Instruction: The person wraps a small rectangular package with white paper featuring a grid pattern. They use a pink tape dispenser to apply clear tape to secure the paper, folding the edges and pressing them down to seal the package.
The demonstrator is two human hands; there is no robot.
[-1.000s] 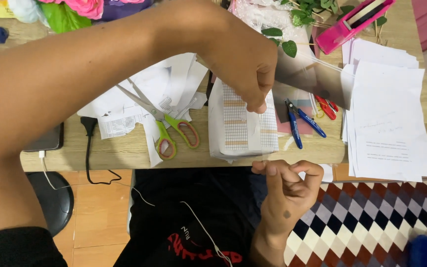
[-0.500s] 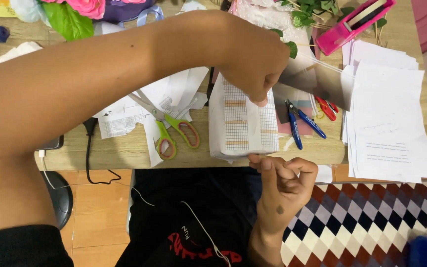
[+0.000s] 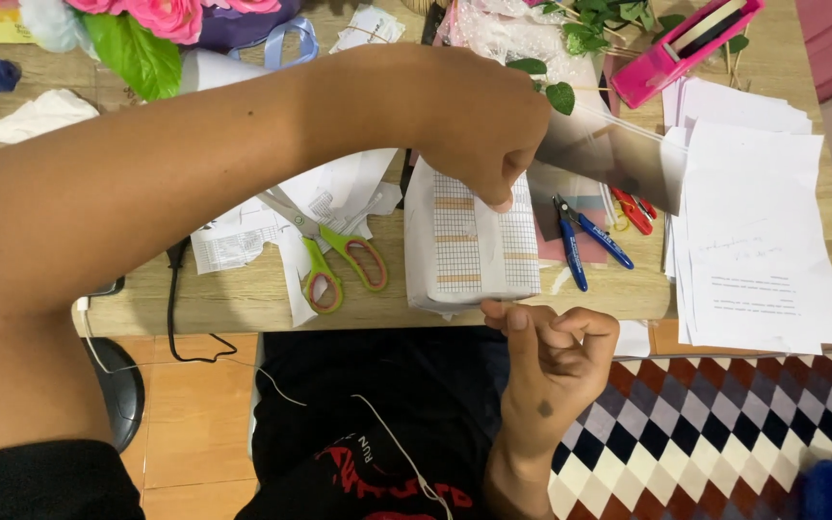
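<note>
Left hand (image 3: 479, 120) pinched over white wrapped box (image 3: 474, 241); right hand (image 3: 556, 356) curled at table edge (image 3: 243, 299).

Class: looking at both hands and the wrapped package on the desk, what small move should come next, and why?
Probably press the left hand down on the wrapped package: its fingertips pinch just above the paper, while the right hand waits, curled at the near edge.

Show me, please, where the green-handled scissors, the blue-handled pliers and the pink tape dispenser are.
green-handled scissors (image 3: 339, 265): head view, on a green handle loop.
blue-handled pliers (image 3: 589, 236): head view, on a blue handle.
pink tape dispenser (image 3: 671, 58): head view, on its pink body.
</note>
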